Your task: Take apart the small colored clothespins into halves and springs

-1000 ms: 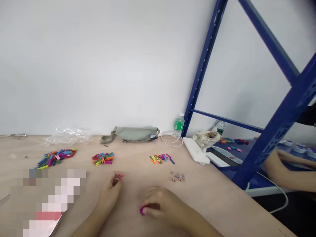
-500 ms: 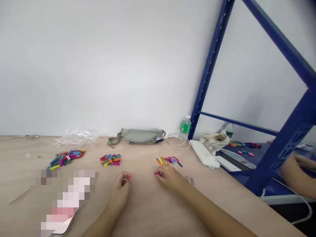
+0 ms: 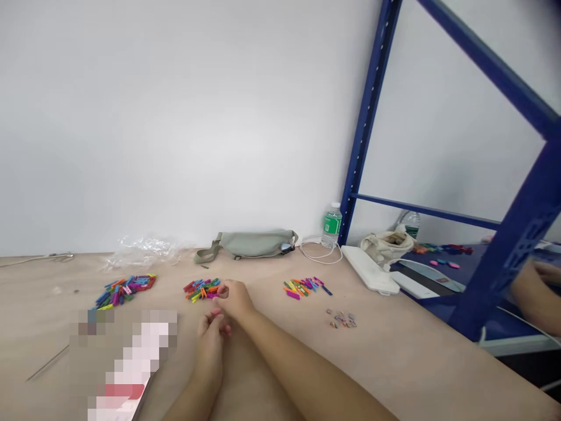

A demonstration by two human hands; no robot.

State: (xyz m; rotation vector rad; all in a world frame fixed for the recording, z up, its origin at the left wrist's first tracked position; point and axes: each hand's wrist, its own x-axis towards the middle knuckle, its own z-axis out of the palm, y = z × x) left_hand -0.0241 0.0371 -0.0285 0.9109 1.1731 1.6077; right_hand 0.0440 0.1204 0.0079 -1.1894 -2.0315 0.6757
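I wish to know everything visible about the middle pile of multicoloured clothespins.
The middle pile of multicoloured clothespins lies loosely heaped on the brown tabletop: red, blue, green, yellow, orange and purple pieces pointing various ways. Material, perhaps wood or plastic, is unclear. The right hand is at the pile's right edge; whether it touches is uncertain.

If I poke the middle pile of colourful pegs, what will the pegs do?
The pegs would probably slide and spread, since they lie loosely across one another. Each one is likely light, being tiny beside the right hand. They probably won't roll far, because they look long and straight-sided, not round.
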